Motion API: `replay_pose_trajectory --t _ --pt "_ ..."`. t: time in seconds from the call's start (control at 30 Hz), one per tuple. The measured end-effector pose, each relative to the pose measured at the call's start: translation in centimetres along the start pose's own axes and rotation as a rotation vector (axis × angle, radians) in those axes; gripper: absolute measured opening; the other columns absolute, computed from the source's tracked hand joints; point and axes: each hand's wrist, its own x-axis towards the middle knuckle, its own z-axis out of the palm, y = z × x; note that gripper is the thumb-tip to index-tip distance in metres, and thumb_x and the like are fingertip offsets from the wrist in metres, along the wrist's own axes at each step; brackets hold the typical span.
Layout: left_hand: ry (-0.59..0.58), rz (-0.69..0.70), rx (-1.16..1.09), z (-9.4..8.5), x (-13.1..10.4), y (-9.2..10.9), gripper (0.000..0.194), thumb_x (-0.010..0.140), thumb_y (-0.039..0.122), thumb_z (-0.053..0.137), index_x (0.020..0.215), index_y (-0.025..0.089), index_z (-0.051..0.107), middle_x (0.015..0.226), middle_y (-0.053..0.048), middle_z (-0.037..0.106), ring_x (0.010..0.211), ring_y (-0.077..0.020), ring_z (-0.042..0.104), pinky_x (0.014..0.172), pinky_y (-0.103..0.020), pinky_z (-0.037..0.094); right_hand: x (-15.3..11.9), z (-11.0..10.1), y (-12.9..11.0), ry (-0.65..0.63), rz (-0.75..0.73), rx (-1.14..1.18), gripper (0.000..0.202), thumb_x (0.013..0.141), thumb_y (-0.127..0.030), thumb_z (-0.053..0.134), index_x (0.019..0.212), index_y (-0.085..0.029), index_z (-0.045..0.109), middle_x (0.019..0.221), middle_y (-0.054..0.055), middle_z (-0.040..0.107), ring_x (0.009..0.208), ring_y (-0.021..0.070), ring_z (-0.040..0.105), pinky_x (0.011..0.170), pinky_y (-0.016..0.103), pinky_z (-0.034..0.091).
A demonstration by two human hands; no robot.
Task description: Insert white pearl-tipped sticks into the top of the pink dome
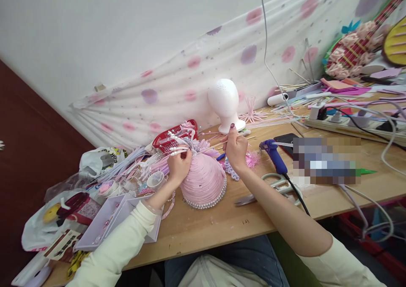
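Pink and ribbed, the dome (204, 179) stands on the wooden table (206, 225); the left hand (179, 165) grips it near the top. The right hand (236, 149) is closed, contents unclear, between dome and glue gun (275, 155). Behind stands a white foam head (223, 100).

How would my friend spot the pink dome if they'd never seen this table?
Start at the wooden table and find the white model head at its back. Come nearer and slightly left, to the pink dome by the left hand. It's big and ridged, with pearly beads around its bottom edge, unlike the lilac box further left.
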Motion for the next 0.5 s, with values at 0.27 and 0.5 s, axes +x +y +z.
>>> replay_pose_trajectory --t 0.27,0.5 --pt "-0.029 0.023 -0.004 -0.1 0.3 0.1 0.014 0.084 0.025 0.049 0.085 0.02 0.062 0.073 -0.002 0.069 0.069 -0.0175 0.064 0.069 -0.027 0.045 0.7 0.0 0.5 0.025 0.103 0.011 0.061 0.089 -0.064 0.039 0.047 -0.021 0.054 0.035 -0.001 0.045 0.039 0.014 0.047 0.046 0.028 0.037" --pt "-0.025 0.033 -0.023 0.0 0.2 0.1 0.014 0.083 0.024 0.049 0.084 0.019 0.062 0.073 -0.003 0.069 0.069 -0.0176 0.064 0.068 -0.027 0.045 0.5 -0.5 -0.7 0.086 0.036 0.027 0.064 0.09 -0.064 0.035 0.045 -0.021 0.052 0.033 -0.002 0.041 0.036 0.0132 0.045 0.046 0.028 0.037"
